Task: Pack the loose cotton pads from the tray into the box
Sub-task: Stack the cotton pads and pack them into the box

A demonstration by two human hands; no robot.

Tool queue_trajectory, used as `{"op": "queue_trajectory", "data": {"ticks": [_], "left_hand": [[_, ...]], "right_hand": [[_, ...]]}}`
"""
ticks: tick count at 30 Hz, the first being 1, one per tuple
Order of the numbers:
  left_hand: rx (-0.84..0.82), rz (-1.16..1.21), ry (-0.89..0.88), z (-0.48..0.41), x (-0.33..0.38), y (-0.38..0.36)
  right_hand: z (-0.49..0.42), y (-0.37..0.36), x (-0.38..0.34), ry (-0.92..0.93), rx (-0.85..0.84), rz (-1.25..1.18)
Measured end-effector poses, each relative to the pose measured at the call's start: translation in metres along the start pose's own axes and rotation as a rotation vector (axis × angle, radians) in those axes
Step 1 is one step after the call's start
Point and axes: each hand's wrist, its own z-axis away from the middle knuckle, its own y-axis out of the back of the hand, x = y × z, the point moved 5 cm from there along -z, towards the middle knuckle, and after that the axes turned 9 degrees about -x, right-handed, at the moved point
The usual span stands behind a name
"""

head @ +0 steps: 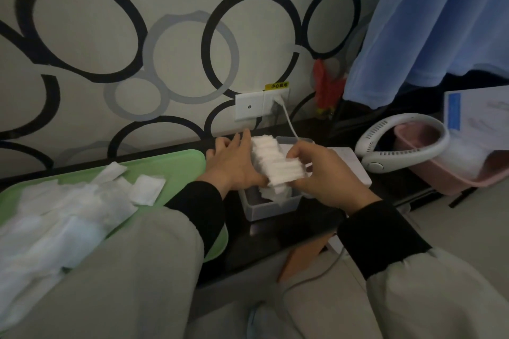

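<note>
Head view: over the clear box (pixel 271 208) on the dark surface (pixel 242 242), the right hand (pixel 327 173) curls its fingers round a stack of cotton pads (pixel 278 165). The left hand (pixel 237 162) presses straight fingers against its side. More loose pads (pixel 68 209) (a rumpled heap) lie on the green tray (pixel 179 165), left of the box.

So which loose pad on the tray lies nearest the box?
The single square pad at the heap's right edge, closest to the box. It lies flat on the green tray; the rest overlap further left.

Tray (pixel 176 165) left of box (pixel 271 208).
</note>
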Motion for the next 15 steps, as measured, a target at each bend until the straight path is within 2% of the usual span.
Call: {"op": "queue_trajectory", "data": {"ticks": [3,7,12,15], "left_hand": [[-0.013,-0.028,0.013,-0.004,0.001,0.002],[0.006,-0.062,0.078,-0.007,0.004,0.001],[0.017,-0.047,0.123,-0.008,0.008,0.001],[0.019,-0.026,0.138,-0.009,0.007,0.001]], "right_hand": [[0.001,-0.004,0.001,-0.018,-0.099,0.055],[0.002,-0.001,-0.004,-0.011,-0.105,0.099],[0.001,-0.005,-0.011,-0.074,-0.083,0.414],[-0.003,-0.014,-0.010,-0.075,-0.134,0.362]]}}
